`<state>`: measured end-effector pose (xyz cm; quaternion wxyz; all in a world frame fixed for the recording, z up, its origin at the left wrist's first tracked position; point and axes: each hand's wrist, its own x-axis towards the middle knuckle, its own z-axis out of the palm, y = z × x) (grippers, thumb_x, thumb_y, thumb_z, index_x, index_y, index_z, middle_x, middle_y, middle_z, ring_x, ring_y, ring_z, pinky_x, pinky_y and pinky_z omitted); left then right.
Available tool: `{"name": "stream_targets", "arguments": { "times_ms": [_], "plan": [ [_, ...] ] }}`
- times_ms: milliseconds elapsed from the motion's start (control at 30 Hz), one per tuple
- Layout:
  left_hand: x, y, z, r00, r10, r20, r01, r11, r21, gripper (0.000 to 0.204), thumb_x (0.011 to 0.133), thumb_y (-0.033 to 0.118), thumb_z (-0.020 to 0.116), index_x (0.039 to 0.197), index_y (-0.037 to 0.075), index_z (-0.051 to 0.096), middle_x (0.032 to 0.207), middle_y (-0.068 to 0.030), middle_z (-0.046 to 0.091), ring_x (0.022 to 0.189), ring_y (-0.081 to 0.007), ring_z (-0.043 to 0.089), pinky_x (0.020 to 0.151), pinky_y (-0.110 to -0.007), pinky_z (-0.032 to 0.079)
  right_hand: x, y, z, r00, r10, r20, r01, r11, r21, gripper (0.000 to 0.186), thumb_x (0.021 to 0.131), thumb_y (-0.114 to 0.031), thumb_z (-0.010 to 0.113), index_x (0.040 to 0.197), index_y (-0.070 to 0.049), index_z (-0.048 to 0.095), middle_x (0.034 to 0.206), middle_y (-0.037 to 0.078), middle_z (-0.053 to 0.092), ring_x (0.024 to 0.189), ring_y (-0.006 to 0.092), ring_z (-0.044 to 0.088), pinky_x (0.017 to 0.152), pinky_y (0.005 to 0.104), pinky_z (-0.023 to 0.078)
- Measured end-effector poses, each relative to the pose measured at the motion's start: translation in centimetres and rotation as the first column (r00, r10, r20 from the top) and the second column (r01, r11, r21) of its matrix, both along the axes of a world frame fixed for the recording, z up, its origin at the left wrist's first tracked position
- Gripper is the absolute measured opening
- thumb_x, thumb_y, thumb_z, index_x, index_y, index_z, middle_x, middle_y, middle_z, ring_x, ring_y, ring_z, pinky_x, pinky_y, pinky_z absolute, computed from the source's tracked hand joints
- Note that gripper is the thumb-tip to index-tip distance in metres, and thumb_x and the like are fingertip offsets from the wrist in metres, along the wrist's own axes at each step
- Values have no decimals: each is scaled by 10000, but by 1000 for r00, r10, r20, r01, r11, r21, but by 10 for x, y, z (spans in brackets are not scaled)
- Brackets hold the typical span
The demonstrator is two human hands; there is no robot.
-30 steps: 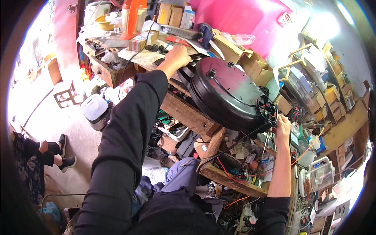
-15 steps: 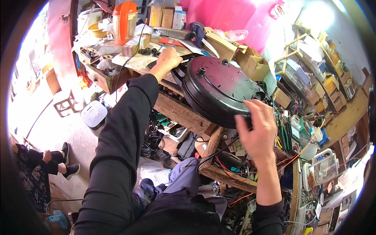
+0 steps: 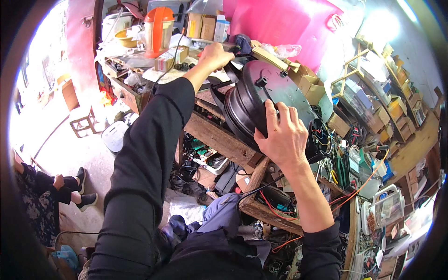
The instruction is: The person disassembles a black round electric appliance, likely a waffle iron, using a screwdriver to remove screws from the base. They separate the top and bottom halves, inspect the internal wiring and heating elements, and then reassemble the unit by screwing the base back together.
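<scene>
clenched with the left hand (image 3: 217, 56) at the upper handle (image 3: 232, 72) of a round black appliance (image 3: 298, 100), fingertips partly hidden. touched with the right hand (image 3: 287, 140), fingers spread loosely over the face and thumb along the side, not wrapped round. propped at a tilt over the near edge of the table (image 3: 221, 136), near a cardboard box (image 3: 310, 88) behind, with the upper handle apart from the lower handle (image 3: 218, 97).

could slide or tip off the edge, given such a lean and so light a right-hand touch. could drop back with a slackened left-hand grip, pinching fingers between the two handles. could strain the coloured wires (image 3: 322, 133) at the right end by turning further; cannot tell how firmly fastened. could also snag on the black cord (image 3: 259, 185), draped below the right end, from a sideways pull.
</scene>
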<state>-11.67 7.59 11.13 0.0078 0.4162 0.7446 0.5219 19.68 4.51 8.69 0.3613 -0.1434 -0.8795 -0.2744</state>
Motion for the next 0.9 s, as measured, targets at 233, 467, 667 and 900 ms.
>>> {"name": "stream_targets", "arguments": {
  "times_ms": [233,467,667,900],
  "plan": [
    [-10,-3,-49,894,-162,417,91,979,183,228,878,167,569,792,1,701,695,-92,688,515,-166,616,448,-326,450,8,11,-1,993,40,-107,-37,999,24,582,621,-269,804,1134,-62,624,1062,110,595,917,263,605,651,364,554],
    [28,-20,-84,972,-139,-189,95,970,-222,346,799,298,693,1020,32,684,1008,-269,672,1023,-435,626,856,-461,510,4,6,-3,997,-17,-78,14,999,-30,547,631,-260,806,1110,-75,617,1049,94,583,907,269,606,616,373,565],
    [47,-23,-77,987,29,-158,-73,958,-277,327,760,254,705,1013,47,710,1023,-237,688,978,-407,664,844,-461,523,1,2,-2,996,-18,-93,15,999,-40,546,638,-271,805,1113,-78,618,1064,99,585,916,275,607,615,373,564],
    [38,-16,-83,1000,11,12,-7,967,-253,492,743,392,745,1025,-8,702,1072,-265,679,1027,-400,664,860,-443,530,0,1,-4,994,-43,-105,34,996,-88,545,637,-271,812,1117,-85,634,1086,87,603,948,275,614,662,380,566]
  ]
}}
